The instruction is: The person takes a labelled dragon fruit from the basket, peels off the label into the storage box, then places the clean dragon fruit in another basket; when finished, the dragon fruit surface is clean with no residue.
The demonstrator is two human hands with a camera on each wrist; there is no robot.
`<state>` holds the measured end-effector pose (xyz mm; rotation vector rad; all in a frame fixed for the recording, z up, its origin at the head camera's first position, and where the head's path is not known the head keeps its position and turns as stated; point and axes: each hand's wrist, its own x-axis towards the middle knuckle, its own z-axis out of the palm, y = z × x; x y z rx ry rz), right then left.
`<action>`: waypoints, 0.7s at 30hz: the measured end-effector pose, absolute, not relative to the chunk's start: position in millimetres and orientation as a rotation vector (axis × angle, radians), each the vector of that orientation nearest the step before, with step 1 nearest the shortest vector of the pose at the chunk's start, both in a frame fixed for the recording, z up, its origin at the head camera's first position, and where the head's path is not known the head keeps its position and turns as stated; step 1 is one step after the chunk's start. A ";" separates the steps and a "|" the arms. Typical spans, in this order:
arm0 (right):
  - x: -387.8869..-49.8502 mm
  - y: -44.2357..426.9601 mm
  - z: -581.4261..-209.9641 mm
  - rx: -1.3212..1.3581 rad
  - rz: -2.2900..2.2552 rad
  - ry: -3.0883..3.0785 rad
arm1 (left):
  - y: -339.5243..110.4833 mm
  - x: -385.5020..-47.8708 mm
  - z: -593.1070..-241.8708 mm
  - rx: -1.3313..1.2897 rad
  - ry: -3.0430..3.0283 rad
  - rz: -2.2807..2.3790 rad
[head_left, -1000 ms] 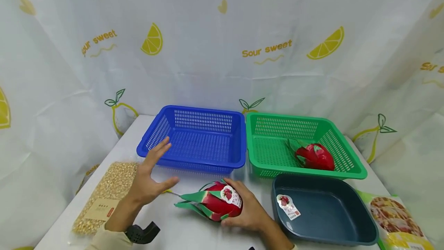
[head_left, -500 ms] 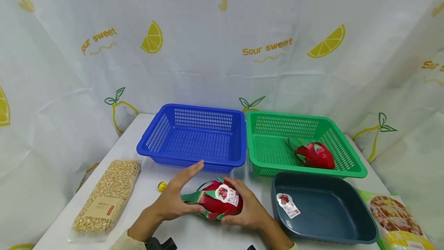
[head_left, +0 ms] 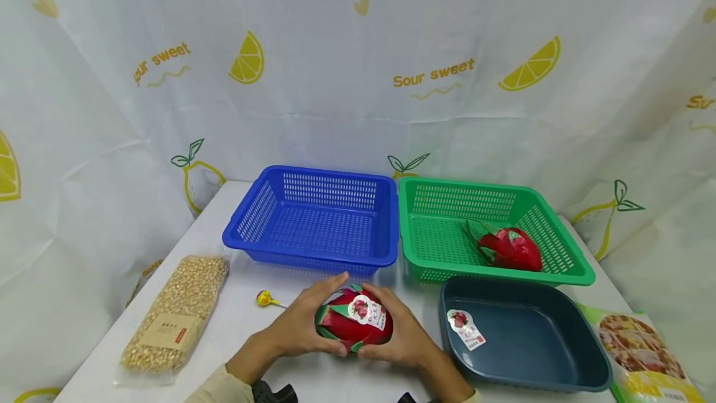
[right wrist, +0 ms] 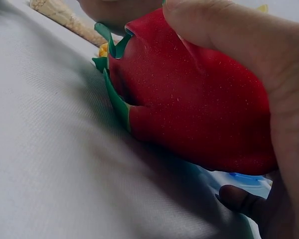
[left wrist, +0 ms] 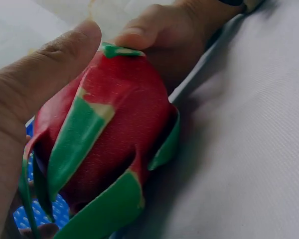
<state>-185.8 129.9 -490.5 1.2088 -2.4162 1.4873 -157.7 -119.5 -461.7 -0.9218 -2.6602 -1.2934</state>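
Note:
A red dragon fruit [head_left: 348, 329] with green leafy scales and a white sticker lies on its side in front of the baskets. My left hand [head_left: 301, 323] grips its leafy end, thumb on the near side. Around the rounded end curl the fingers of my right hand [head_left: 404, 332]. In the left wrist view the fruit [left wrist: 122, 99] shows its green scales between the two hands. From the right wrist the smooth red skin [right wrist: 189, 99] fills the middle, close above the white table. Left of the left hand lies a lollipop [head_left: 265, 298] with a yellow and red head.
A blue basket [head_left: 313, 261] stands behind the hands, beside a green basket [head_left: 498, 271] holding another dragon fruit [head_left: 511, 249]. At right sit a dark blue-grey basin [head_left: 526, 334] with a sticker inside and a colourful food packet [head_left: 643, 353]. A bag of corn kernels [head_left: 176, 310] lies left.
My left hand has come in from the left and taken hold of the fruit's leafy end, uncovering the lollipop and the corn bag. The right hand has stayed on the fruit.

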 end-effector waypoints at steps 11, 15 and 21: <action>-176.1 130.1 -465.4 1.152 1.479 -2.523 | -113.9 -162.4 -468.2 -0.956 -2.743 -1.138; -163.1 121.4 -433.4 1.086 1.426 -2.578 | -114.3 -163.7 -467.1 -0.958 -2.709 -1.194; -159.2 121.8 -380.0 1.082 1.262 -2.646 | -113.8 -164.7 -467.1 -0.936 -2.694 -1.204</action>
